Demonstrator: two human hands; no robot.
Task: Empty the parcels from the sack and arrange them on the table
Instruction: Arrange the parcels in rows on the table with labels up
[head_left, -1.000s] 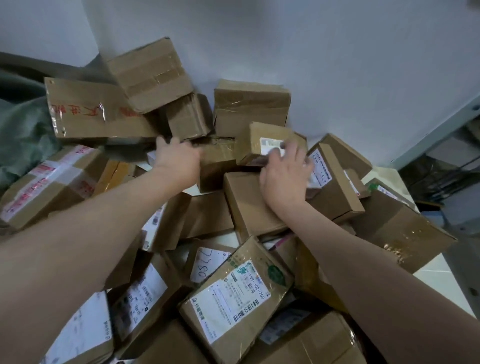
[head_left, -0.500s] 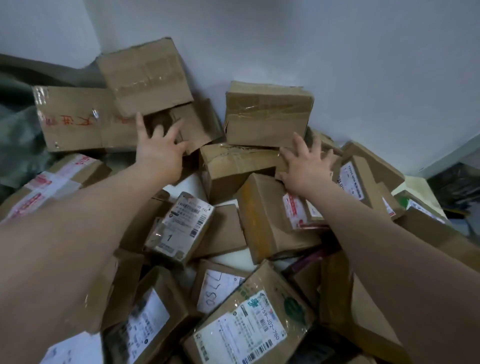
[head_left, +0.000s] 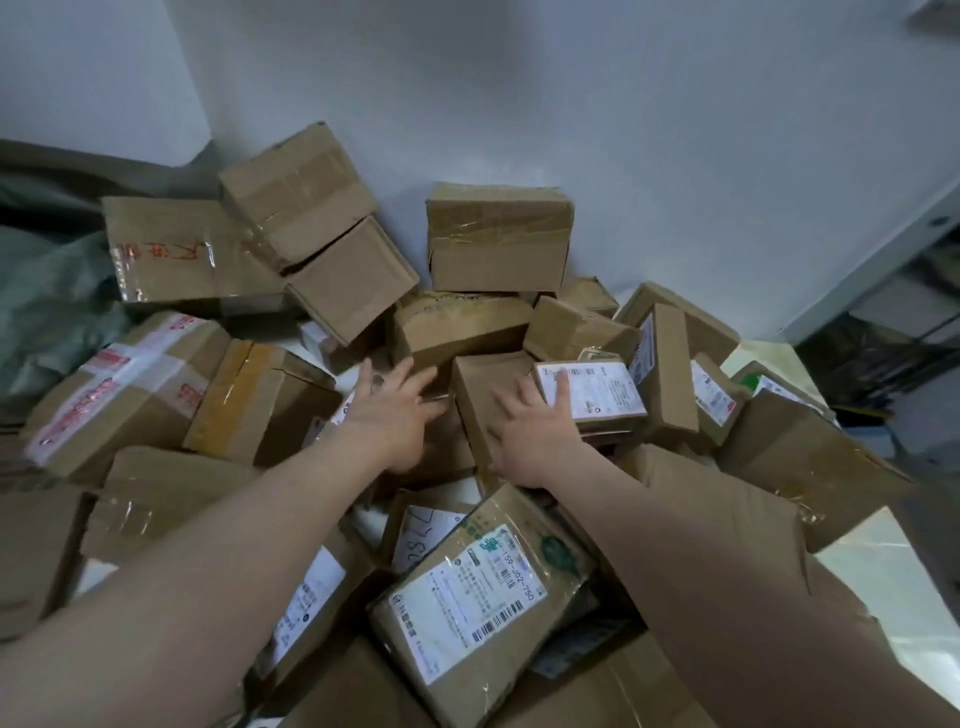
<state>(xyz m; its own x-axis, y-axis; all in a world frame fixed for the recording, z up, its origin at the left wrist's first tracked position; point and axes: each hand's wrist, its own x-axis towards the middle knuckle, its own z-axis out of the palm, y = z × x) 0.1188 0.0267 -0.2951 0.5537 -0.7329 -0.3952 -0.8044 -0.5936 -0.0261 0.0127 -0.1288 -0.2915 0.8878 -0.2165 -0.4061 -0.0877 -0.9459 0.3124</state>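
Observation:
A heap of several brown cardboard parcels covers the white table (head_left: 878, 566). My left hand (head_left: 395, 415) reaches into the middle of the heap, fingers spread, its tips just short of a flat taped parcel (head_left: 462, 327). My right hand (head_left: 535, 431) lies flat on a brown box (head_left: 478, 384), its fingers touching a small parcel with a white label (head_left: 592, 389). Neither hand grips anything. A large labelled parcel (head_left: 478, 592) lies near me between my forearms. The green-grey sack (head_left: 47, 296) lies crumpled at the far left.
A white wall stands right behind the heap, with a taped box (head_left: 498, 234) leaning against it. Parcels with red tape (head_left: 119, 389) and red writing (head_left: 171, 249) lie at the left. The table's right edge drops off beside dark shelving (head_left: 893, 332).
Both hands have drawn closer together toward the heap's middle. My left hand came down from the tilted box at the back. My right hand now rests on the box by the white-labelled parcel.

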